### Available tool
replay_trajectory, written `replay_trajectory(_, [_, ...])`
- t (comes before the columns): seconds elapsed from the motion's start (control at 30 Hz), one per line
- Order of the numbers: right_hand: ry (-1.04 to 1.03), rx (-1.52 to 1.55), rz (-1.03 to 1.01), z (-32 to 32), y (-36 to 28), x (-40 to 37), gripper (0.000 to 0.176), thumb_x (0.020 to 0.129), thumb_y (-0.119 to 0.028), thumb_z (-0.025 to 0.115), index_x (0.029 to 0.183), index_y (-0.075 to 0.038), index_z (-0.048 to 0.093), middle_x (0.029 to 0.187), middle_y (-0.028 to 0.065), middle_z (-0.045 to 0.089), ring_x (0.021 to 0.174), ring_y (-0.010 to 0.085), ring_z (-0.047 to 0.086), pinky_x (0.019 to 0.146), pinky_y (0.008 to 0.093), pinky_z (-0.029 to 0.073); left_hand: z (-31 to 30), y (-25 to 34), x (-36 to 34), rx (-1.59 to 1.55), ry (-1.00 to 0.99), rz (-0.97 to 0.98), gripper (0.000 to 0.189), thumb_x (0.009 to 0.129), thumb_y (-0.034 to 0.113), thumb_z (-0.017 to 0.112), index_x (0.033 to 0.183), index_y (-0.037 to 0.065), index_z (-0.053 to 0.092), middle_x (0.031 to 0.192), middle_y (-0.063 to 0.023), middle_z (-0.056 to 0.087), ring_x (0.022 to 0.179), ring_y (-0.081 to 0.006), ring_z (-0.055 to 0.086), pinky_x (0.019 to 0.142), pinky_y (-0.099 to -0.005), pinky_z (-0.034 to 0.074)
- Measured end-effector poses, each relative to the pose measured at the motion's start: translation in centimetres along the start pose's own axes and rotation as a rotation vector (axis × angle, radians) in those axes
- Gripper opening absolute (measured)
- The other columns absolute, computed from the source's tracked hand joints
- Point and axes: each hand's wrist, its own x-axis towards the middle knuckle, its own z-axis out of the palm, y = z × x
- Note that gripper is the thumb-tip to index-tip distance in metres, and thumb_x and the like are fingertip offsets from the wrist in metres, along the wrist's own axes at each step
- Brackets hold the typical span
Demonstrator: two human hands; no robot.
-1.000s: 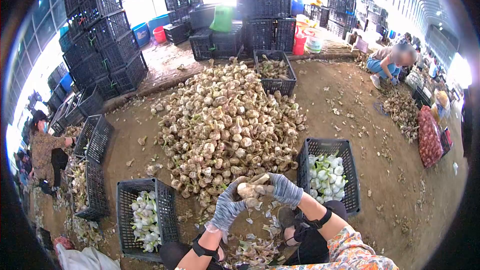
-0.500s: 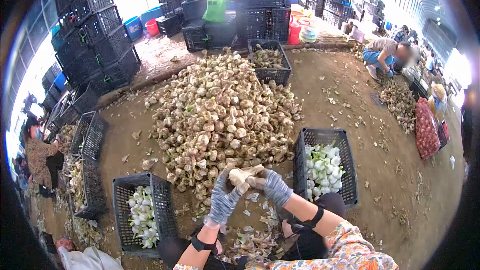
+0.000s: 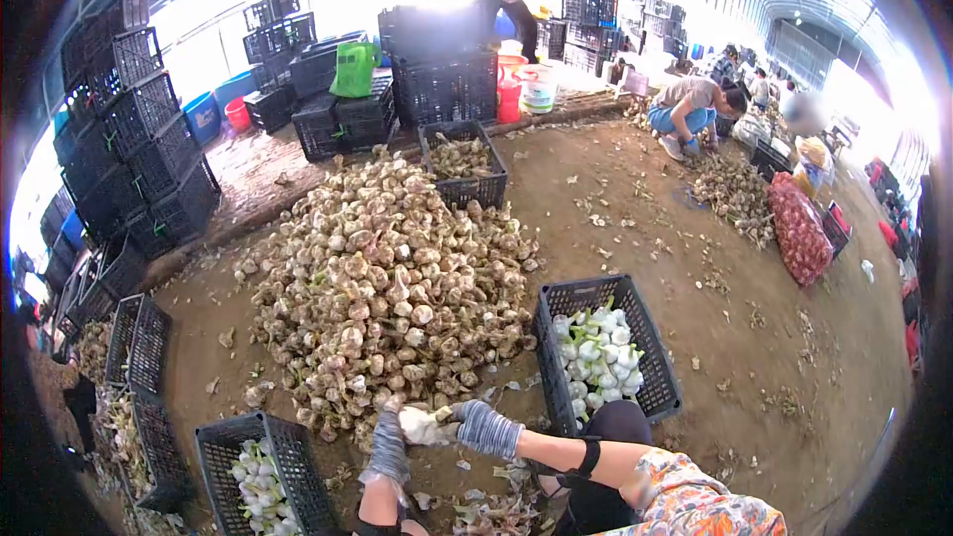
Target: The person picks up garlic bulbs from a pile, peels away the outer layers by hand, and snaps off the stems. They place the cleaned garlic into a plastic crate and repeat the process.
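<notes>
Fingers of the left hand (image 3: pixel 387 445) and right hand (image 3: pixel 483 429) were curled shut around one garlic bulb (image 3: pixel 425 427) — held at the edge of the garlic pile (image 3: pixel 387 268), between the left crate (image 3: pixel 238 424) and the right crate (image 3: pixel 586 286), likely for easy reach.

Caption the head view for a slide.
Gloved left hand and right hand grip a garlic bulb beside the garlic heap.

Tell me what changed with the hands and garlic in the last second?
The left hand and right hand have sunk lower in view, both still gripping one garlic bulb, which now looks paler, with less brown skin. Nothing was picked up or let go. The garlic pile, left crate and right crate stayed put.
</notes>
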Motion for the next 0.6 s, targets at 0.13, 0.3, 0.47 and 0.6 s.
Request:
replay_trajectory(0.13, [0.117, -0.204, 0.051, -0.2, 3.0, 1.5, 0.02, 0.077, -0.015, 0.05, 0.089, -0.004, 0.061, 0.07, 0.0186, 0.06, 0.06, 0.0303, 0.054, 0.059, 0.0357, 0.044, 3.0, 0.7, -2.1, 0.231, 0.16, 0.212, 0.033, 0.092, 0.025, 0.043, 0.114, 0.001, 0.049, 0.095, -0.0083, 0.058, 0.081, -0.0149, 0.056, 0.067, -0.0258, 0.048])
replay_trajectory(0.3, [0.23, -0.199, 0.012, -0.3, 0.3, 0.1, 0.022, 0.079, -0.017, 0.049, 0.093, 0.0, 0.054, 0.091, 0.0227, 0.056, 0.081, 0.0379, 0.054, 0.071, 0.0405, 0.044, 6.4, -0.1, -5.1, 0.433, 0.227, 0.612, 0.045, 0.091, 0.017, 0.048, 0.13, 0.004, 0.031, 0.109, -0.0078, 0.048, 0.094, -0.0156, 0.049, 0.082, -0.026, 0.043])
replay_trajectory(0.47, [0.177, -0.139, -0.182, 0.1, 0.9, -0.1, 0.021, 0.08, -0.005, 0.053, 0.1, 0.0, 0.051, 0.092, 0.0124, 0.057, 0.081, 0.019, 0.053, 0.075, 0.0303, 0.044, 2.7, -0.1, -1.9, 0.542, 0.207, 0.463, 0.034, 0.092, 0.03, 0.039, 0.088, 0.002, 0.058, 0.078, -0.0045, 0.058, 0.071, -0.017, 0.055, 0.067, -0.03, 0.045])
replay_trajectory(0.6, [0.125, -0.105, -0.229, -0.2, 2.5, 0.2, 0.031, 0.082, -0.012, 0.058, 0.11, 0.0, 0.051, 0.097, 0.0117, 0.058, 0.086, 0.0186, 0.054, 0.078, 0.0301, 0.045, 0.4, -1.3, 0.1, -0.04, 0.117, 0.054, 0.044, 0.085, 0.045, 0.048, 0.091, 0.003, 0.06, 0.079, -0.0067, 0.062, 0.067, -0.0172, 0.059, 0.062, -0.0305, 0.048])
